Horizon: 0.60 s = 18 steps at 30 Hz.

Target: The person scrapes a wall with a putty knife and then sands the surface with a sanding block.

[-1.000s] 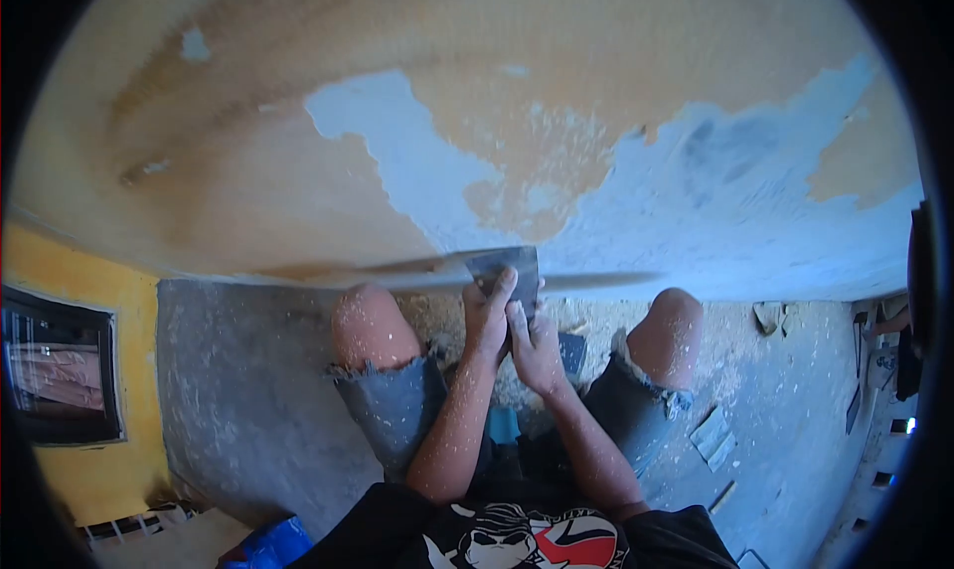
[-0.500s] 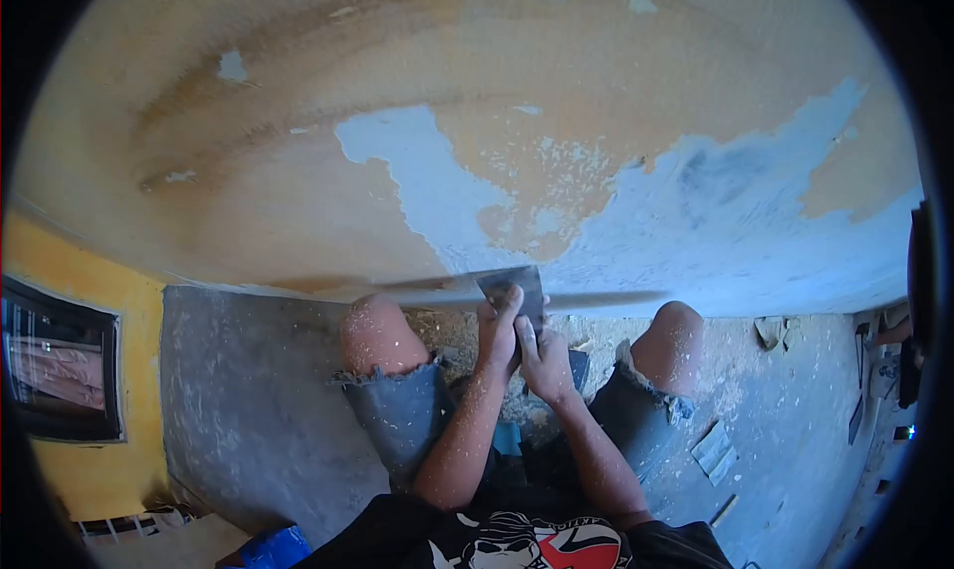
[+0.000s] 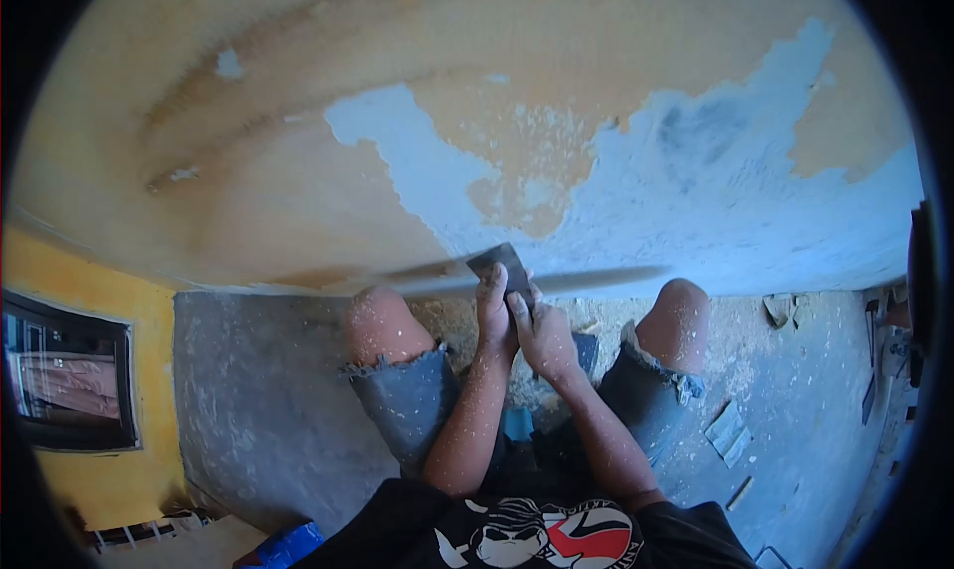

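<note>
Pressing the scraper (image 3: 500,261) at a shallow angle to the wall (image 3: 298,191), with the left hand (image 3: 494,311) and right hand (image 3: 542,335) both clenched round its handle, should lift paint without gouging.

Dull dark metal on the scraper blade (image 3: 500,263), matt and smudged. Rough, flaking ochre paint over chalky pale-blue plaster on the wall (image 3: 298,171). Coarse grey concrete for the floor (image 3: 248,390), gritty with crumbs. Frayed denim cloth in the shorts (image 3: 402,405). Powdery white specks across the left hand (image 3: 494,316) and right hand (image 3: 545,340)
</note>
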{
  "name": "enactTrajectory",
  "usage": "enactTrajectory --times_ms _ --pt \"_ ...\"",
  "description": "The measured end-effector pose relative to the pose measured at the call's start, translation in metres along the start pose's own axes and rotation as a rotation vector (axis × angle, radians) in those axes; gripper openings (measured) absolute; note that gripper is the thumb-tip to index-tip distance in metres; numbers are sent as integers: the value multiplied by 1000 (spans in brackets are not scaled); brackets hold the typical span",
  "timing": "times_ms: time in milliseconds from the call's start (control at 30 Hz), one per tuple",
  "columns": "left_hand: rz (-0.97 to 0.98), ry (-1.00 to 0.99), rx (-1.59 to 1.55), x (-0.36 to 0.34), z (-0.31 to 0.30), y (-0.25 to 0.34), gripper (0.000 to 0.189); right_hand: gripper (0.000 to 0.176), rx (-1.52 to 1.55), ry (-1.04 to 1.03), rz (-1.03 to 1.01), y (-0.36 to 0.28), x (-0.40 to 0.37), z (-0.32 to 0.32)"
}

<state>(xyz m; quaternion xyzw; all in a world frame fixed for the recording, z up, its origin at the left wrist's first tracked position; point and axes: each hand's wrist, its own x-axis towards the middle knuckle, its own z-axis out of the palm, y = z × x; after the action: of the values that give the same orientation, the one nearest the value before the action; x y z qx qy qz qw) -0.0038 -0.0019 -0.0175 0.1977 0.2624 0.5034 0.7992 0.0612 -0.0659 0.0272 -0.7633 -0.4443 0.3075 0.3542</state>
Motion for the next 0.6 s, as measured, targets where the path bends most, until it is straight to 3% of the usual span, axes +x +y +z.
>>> enactTrajectory --times_ms 67,133,167,267,400,533,600 --pt "49 -43 -18 4 7 6 32 57 -6 56 1 -10 9 -6" --pt "-90 -40 -139 7 -3 7 31 54 -94 -135 31 -17 7 -15" --pt "-54 33 -157 2 2 8 32 53 -62 -162 14 -17 7 -15" --pt "-36 65 126 -4 3 -5 30 52 125 25 -21 15 -3 1" --pt "-74 42 162 -7 19 -14 25 54 223 -69 102 41 -4 -2" --pt "-52 64 211 -4 16 -8 26 56 340 74 -11 34 -1 13" --pt "-81 41 248 -4 12 -9 31 55 307 -13 61 37 -5 8"
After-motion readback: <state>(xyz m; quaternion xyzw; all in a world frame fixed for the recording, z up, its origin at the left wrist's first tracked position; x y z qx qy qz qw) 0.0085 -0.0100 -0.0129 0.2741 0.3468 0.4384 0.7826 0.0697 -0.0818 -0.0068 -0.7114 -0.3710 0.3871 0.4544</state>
